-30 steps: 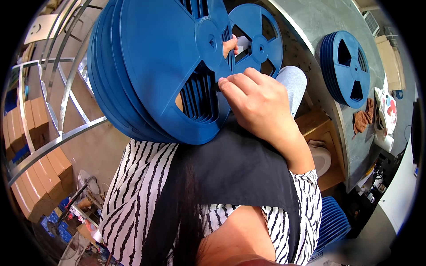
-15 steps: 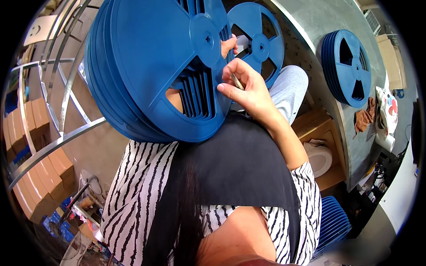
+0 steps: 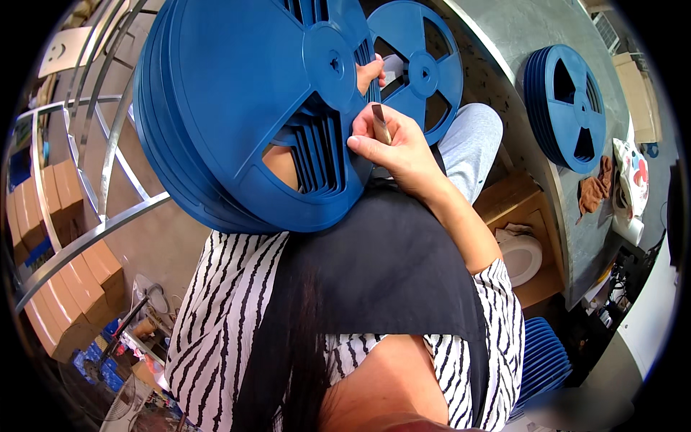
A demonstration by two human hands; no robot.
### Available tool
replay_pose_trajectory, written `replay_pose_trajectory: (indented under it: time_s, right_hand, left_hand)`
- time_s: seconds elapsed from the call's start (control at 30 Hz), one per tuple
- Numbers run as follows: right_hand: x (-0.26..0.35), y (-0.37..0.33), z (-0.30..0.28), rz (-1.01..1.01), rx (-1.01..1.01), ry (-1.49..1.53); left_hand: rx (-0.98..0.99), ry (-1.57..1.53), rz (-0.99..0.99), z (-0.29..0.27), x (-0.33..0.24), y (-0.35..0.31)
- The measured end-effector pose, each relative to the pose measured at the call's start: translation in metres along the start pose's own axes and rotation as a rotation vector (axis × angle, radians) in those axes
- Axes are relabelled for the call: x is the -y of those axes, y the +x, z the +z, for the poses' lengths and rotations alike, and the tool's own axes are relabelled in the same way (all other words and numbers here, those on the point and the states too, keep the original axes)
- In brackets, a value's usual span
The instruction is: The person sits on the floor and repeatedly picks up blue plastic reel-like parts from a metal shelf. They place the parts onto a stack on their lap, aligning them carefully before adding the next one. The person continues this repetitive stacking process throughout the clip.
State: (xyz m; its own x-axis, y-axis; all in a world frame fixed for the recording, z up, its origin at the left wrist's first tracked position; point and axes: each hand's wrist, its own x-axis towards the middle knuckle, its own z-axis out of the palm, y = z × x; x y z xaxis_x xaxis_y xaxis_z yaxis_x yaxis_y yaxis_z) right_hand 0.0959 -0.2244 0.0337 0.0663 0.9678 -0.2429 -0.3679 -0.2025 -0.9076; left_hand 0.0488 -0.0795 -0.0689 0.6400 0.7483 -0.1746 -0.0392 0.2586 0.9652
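A thick stack of blue plastic reels (image 3: 237, 108) leans upright against my lap, its front face turned to me. My left forearm (image 3: 281, 165) shows through a cutout in the reels. My left hand (image 3: 370, 75) comes out at the stack's far right edge, fingers bent against the rims; part of it is hidden. Close to the front reel's right rim, my right hand (image 3: 394, 144) is closed on a small knife (image 3: 380, 124), whose short flat blade points up. Another blue reel (image 3: 425, 72) stands just beyond both hands, beside my grey-trousered knee.
A grey worktable (image 3: 504, 29) on the right carries another stack of blue reels (image 3: 568, 108), a brown cloth (image 3: 595, 189) and a white bag (image 3: 629, 180). Below it sits an open cardboard box (image 3: 536, 288). A metal rack (image 3: 101, 227) and cartons (image 3: 79, 288) stand at left.
My right hand has turned slightly, so the knife's blade now points up and shows more plainly. My left hand and the reel stack stay nearly in place.
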Motion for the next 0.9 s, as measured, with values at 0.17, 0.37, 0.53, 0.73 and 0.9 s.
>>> replay_pose_trajectory:
  time_s: [0.17, 0.37, 0.53, 0.73, 0.9]
  right_hand:
    - [0.000, 0.002, 0.005, -0.006, 0.005, -0.026]
    - [-0.003, 0.002, 0.007, -0.064, -0.026, -0.096]
    - [-0.012, 0.004, -0.005, -0.068, -0.137, -0.085]
    - [-0.079, 0.013, -0.116, -0.057, -0.792, 0.025]
    - [-0.100, 0.031, -0.158, 0.100, -0.841, -0.228]
  left_hand:
    - [-0.007, 0.002, -0.002, 0.000, 0.001, 0.002]
    - [-0.005, 0.024, -0.005, 0.002, 0.000, 0.004]
    - [-0.050, -0.074, -0.047, -0.017, 0.014, 0.010]
    - [0.000, -0.205, -0.137, -0.072, 0.002, -0.004]
    - [-0.013, -0.228, -0.232, -0.098, 0.005, -0.025]
